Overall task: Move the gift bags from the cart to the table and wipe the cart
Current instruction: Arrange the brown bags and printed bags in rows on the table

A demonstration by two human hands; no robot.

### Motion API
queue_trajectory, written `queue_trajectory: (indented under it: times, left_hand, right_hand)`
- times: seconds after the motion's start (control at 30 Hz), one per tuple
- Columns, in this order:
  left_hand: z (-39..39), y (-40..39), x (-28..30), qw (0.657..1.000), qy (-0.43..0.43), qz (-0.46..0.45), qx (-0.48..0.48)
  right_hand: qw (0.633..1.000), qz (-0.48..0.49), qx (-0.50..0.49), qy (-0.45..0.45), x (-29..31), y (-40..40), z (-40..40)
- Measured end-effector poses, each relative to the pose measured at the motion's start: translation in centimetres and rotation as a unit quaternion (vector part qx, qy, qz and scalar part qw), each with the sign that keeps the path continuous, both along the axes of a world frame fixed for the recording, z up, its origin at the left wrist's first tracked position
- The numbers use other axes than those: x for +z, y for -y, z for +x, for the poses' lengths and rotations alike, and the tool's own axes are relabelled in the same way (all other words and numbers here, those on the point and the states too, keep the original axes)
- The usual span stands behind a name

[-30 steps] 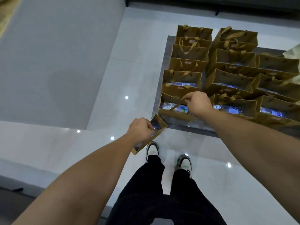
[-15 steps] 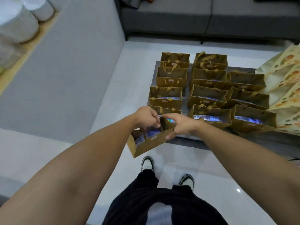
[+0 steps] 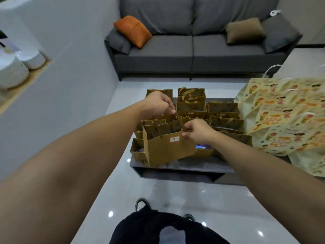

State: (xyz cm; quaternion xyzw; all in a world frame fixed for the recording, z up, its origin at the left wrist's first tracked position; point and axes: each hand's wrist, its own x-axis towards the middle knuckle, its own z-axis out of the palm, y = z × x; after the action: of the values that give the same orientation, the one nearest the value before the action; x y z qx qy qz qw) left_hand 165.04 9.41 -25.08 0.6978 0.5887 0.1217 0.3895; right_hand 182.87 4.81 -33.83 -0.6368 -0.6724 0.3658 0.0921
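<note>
A brown paper gift bag (image 3: 168,150) with a small white label hangs in the air in front of a low dark surface (image 3: 184,167). My left hand (image 3: 158,104) grips its ribbon handles from above. My right hand (image 3: 197,131) pinches a handle and the bag's top right edge. Behind the held bag, several more brown gift bags (image 3: 225,111) stand in rows on that surface, some with blue-wrapped contents showing. I cannot tell whether this surface is the cart or the table.
Large yellow patterned bags (image 3: 281,117) lie at the right of the surface. A grey sofa (image 3: 193,50) with orange and brown cushions stands behind. A grey wall with a shelf of white plates (image 3: 15,66) runs along the left. My feet stand on glossy white floor.
The view has tilted up toward the sofa. The bag has risen from low near the floor to hang upright before the rows. My right hand left a standing bag and took the held bag's handle.
</note>
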Motion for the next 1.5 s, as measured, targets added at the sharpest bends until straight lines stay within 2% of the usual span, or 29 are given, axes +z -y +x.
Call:
queue_trajectory:
  times: [0.2,0.37,0.43,0.57,0.73,0.9,1.0,1.1,1.23,1.5]
  left_hand:
    - [5.1,-2.5,0.3,0.999,0.013,0.012,-0.046]
    - [9.9,-6.1,0.6,0.985,-0.004,-0.031,-0.172]
    - [12.0,-8.1,0.8,0.981,-0.007,-0.037,-0.193]
    - [15.0,-13.5,1.0,0.977,-0.007,-0.061,-0.204]
    - [16.8,-19.4,2.1,0.975,0.062,-0.071,-0.202]
    - [18.7,-24.3,2.3,0.974,0.158,-0.07,-0.147]
    - [19.4,-26.6,1.2,0.982,0.174,-0.005,-0.074]
    - [19.7,-28.7,-0.6,0.99,0.14,0.027,-0.006]
    - [18.7,-31.2,-3.7,0.998,0.056,0.008,0.028]
    - [18.4,-34.2,-8.3,0.995,-0.04,-0.063,0.066]
  right_hand:
    - [0.999,0.011,-0.034,0.011,1.8,-0.4,4.5]
    - [0.991,0.077,-0.11,-0.007,3.3,-2.5,7.8]
    - [0.988,0.091,-0.123,-0.017,4.2,-4.4,8.7]
    - [0.969,0.035,-0.185,-0.161,4.4,-8.4,10.3]
    - [0.94,0.043,-0.262,-0.214,5.8,-14.6,11.3]
    - [0.885,0.103,-0.39,-0.233,7.8,-20.9,13.2]
    - [0.883,0.129,-0.394,-0.221,8.2,-24.4,14.1]
    - [0.889,0.129,-0.393,-0.197,7.9,-27.5,15.7]
    - [0.894,0.107,-0.393,-0.187,6.8,-31.0,19.3]
    - [0.908,0.073,-0.369,-0.184,1.9,-37.7,25.1]
